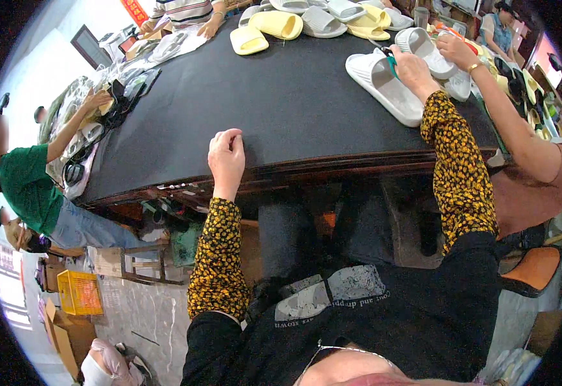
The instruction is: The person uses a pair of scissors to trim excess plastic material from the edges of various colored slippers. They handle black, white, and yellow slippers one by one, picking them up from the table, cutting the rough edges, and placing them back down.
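Over the near edge of the black table (281, 109), my left hand (227, 157) is raised with its fingers curled in and the thumb against them; nothing shows in it. My right hand (413, 71) is closed around a small tool with a green handle (392, 65) and a dark tip; its exact kind is hard to make out. That hand is over a white slide slipper (384, 90), which lies tilted at the table's right side. Whether my fingers also grip the slipper is hidden. Patterned yellow-and-black sleeves cover both my forearms.
Close on my right, a co-worker's hand (454, 55) is at a pale grey slipper (422, 48). Yellow slippers (274, 24) and grey ones (322, 22) lie along the far edge. A person in green (27, 186) works at the left by piled plastic bags. A wooden stool (142, 260) stands below.
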A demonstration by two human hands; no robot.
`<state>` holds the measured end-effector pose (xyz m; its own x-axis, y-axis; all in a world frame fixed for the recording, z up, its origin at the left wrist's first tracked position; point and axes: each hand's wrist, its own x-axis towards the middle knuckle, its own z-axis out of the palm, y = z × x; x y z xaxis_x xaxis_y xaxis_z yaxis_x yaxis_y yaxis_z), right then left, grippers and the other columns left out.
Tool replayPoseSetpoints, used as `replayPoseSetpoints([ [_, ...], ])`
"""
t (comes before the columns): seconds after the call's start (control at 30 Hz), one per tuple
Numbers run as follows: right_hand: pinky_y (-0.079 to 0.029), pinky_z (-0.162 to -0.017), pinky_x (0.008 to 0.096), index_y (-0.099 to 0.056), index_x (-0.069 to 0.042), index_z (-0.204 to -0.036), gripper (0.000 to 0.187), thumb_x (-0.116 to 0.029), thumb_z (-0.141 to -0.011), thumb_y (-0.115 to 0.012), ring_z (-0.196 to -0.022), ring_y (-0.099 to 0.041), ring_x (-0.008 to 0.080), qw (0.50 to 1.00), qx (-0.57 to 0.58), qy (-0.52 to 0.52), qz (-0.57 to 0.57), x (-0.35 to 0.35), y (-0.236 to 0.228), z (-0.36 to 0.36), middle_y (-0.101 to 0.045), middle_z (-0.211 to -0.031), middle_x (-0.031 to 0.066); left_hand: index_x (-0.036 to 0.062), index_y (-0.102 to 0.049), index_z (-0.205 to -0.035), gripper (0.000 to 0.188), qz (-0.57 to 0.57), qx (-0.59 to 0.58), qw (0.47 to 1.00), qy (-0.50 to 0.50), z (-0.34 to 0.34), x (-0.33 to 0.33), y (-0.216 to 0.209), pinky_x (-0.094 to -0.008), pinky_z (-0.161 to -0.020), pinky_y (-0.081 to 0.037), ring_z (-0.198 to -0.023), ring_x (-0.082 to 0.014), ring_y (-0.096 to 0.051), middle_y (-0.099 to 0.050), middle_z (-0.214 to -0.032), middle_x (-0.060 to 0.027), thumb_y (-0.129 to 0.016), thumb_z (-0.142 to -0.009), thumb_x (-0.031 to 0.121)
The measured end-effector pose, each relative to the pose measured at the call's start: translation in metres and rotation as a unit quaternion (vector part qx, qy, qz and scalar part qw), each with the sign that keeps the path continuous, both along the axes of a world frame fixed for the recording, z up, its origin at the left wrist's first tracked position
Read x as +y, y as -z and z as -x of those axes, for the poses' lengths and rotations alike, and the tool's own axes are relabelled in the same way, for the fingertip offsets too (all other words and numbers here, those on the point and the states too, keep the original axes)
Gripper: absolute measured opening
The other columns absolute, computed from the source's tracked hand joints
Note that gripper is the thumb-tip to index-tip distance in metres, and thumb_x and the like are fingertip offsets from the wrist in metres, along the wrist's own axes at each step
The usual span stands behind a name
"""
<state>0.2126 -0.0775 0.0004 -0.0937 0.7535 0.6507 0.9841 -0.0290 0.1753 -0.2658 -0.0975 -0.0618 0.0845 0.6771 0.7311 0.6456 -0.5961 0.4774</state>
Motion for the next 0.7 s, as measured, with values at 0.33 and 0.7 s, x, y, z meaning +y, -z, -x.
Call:
replayPoseSetpoints([
  [0.33, -0.050, -0.070, 0.0473, -0.053, -0.007, -0.117, 0.036, -0.020, -0.084, -0.061, -0.083, -0.064, 0.0397, 0.985, 0.118, -0.103, 0.068, -0.029, -0.029, 0.079, -0.065, -0.086, 0.0236, -0.0022, -0.064, -0.102, 0.014, 0.110, -0.185, 0.970, 0.110, -0.009, -0.025, -0.045, -0.0214, -0.071, -0.046, -0.080, -0.0083, -0.059, -0.066, -0.089, -0.0045, -0.057, -0.093, 0.005],
  [0.7, -0.049, -0.080, 0.0385, -0.053, -0.005, -0.117, 0.040, -0.010, -0.078, -0.062, -0.092, -0.062, 0.0343, 0.897, 0.334, -0.260, 0.126, -0.047, -0.032, 0.142, -0.062, -0.102, 0.0186, 0.0158, -0.058, -0.078, 0.021, -0.332, -0.247, 0.813, 0.410, -0.024, -0.196, -0.216, -0.0330, -0.063, -0.037, -0.063, -0.0125, -0.043, -0.046, -0.062, 0.0027, -0.049, -0.093, 0.028],
])
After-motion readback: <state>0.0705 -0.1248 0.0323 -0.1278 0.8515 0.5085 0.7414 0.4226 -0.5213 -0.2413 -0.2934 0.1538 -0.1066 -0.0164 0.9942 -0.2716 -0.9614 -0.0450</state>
